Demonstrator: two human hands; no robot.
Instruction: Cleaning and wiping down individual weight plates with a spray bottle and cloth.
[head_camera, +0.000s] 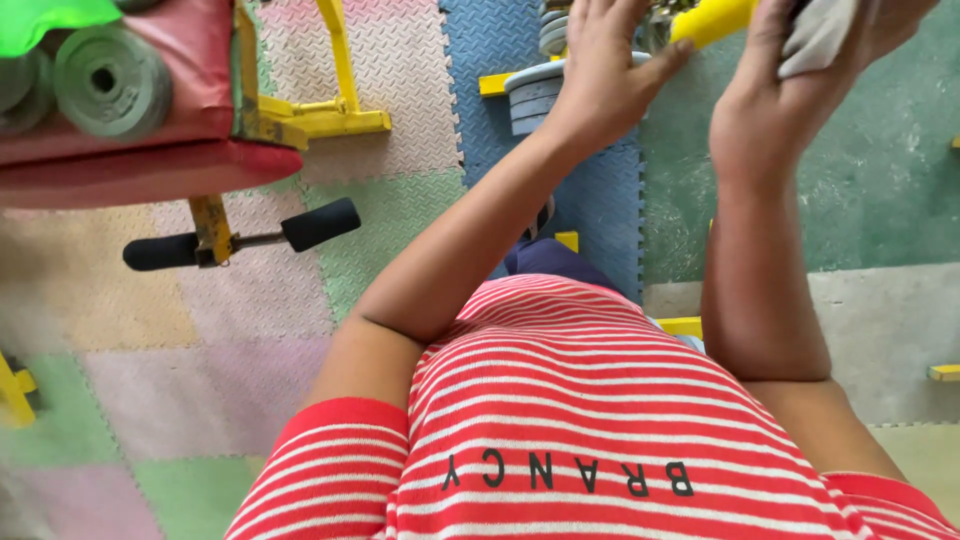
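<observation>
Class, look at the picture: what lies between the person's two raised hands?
In the head view, a yellow machine part shows in the gap between the left hand and the right hand, which grips a grey cloth.

The floor is covered with interlocking foam mats (250, 300) in faded pink, green, yellow and blue, textured with a diamond-plate pattern. A blue strip of mat (600, 200) runs down the middle, and to the right of it lies bare green-painted concrete (880, 170), giving way nearer to grey concrete (890, 330). At far left a red padded bench (150, 160) on a yellow frame (320, 118) stands on the mats, with grey weight plates (108, 80) resting on its pad. A stack of grey weight plates (535, 95) sits on the blue mat at far centre.
</observation>
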